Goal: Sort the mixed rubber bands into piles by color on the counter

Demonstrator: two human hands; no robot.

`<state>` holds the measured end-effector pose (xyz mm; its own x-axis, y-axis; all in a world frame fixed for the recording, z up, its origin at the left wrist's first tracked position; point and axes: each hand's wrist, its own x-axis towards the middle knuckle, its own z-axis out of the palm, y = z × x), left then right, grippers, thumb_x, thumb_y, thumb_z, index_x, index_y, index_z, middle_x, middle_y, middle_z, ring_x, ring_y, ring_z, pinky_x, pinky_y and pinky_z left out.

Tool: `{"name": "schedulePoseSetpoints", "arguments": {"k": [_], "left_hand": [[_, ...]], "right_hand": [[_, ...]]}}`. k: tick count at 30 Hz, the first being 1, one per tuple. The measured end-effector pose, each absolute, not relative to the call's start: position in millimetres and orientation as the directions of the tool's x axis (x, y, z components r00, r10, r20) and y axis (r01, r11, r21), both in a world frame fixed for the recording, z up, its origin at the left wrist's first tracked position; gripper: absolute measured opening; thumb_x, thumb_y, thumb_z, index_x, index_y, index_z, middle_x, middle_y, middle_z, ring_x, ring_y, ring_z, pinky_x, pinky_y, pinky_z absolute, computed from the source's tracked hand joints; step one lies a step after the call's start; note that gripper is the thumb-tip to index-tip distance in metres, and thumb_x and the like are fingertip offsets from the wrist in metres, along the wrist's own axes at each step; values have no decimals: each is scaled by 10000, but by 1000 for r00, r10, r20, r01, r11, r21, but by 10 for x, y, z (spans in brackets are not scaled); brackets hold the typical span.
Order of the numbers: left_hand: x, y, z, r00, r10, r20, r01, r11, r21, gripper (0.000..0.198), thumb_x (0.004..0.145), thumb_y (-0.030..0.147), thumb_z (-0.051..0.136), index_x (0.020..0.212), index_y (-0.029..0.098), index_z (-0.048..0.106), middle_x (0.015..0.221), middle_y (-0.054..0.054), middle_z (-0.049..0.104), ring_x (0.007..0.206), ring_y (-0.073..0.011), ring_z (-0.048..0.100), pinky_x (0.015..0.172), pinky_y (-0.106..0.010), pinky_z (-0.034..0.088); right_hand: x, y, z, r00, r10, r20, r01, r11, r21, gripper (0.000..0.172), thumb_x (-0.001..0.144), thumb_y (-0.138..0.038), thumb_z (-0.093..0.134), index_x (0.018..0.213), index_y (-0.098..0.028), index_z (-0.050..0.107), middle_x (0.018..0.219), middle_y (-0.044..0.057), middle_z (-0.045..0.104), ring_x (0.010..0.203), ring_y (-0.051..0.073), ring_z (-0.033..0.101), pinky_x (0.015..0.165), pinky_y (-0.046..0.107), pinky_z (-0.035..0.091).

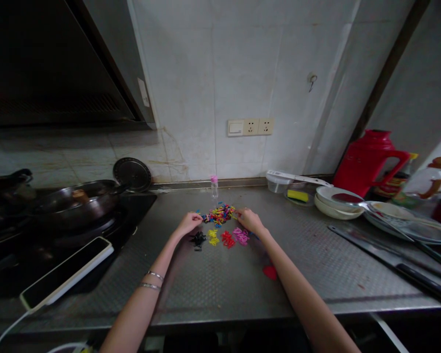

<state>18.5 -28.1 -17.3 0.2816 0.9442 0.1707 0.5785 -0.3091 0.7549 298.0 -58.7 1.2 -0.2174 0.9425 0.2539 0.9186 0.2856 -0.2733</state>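
On the steel counter (202, 294) lie a black pile (198, 238), a yellow pile (213, 238), a red pile (227, 239) and a pink pile (241, 236) of small pieces. Just beyond is a mixed pile (220, 214), the left hand (189, 223) at its left end, the right hand (250, 220) at its right; both curl nearly closed, but whether either pinches a piece is too blurred to tell. Behind, a pink-capped bottle (214, 188) stands near the wall (191, 88).

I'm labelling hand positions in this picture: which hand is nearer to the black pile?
Left. The left hand is just behind the black pile, toward the wall. The right hand is farther off, at the right end of the mixed-colour pile.
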Motion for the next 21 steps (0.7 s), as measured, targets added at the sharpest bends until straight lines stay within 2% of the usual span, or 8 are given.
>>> {"name": "schedulePoseSetpoints", "arguments": {"k": [11,21], "left_hand": [[247,-403,-24,291,939,183,591,-327,737,213,690,237,513,778,106,656,742,-63,664,704,-159,590,678,-259,438],[276,-445,-7,292,943,159,628,-315,712,210,693,230,505,777,105,652,693,-45,647,644,-142,564,612,-233,410]], "right_hand": [[2940,-613,-23,-281,911,301,921,344,-182,266,840,-259,411,1028,-208,592,983,66,619,988,182,496,874,271,350],[2925,-602,-19,-313,909,277,926,356,-121,310,821,-172,415,1095,-214,553,996,75,606,1007,189,479,832,250,363]]}}
